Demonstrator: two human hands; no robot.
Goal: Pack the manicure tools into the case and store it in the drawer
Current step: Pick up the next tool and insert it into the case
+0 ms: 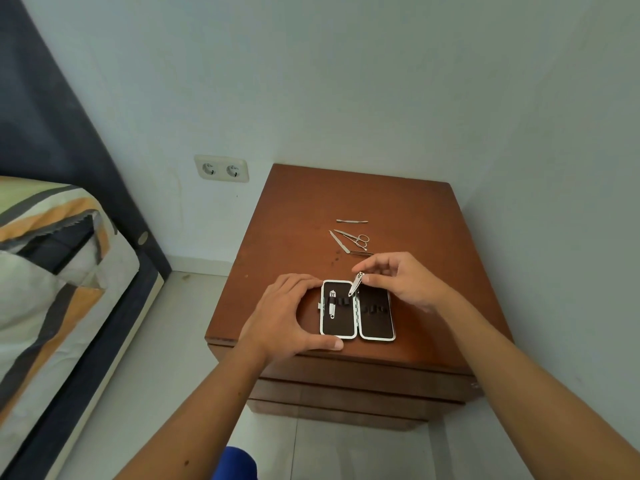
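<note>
The manicure case [375, 325] lies open flat near the front edge of a brown wooden nightstand [408, 209], dark lining up. One nail clipper [331, 304] sits under the loops of its left half. My left hand [287, 317] cups the case's left side, thumb at its front edge. My right hand [403, 280] pinches a second small nail clipper [355, 283], tilted, tip down over the case's hinge. Farther back lie a cuticle pusher [352, 221], small scissors [356, 238], a nail file [339, 242] and tweezers [362, 252].
Drawer fronts [356, 379] run across the nightstand's front, all closed. A bed with a striped cover [52, 271] and dark headboard stands at the left. A double wall socket [221, 168] is on the wall. Light floor tiles [166, 341] lie between bed and nightstand.
</note>
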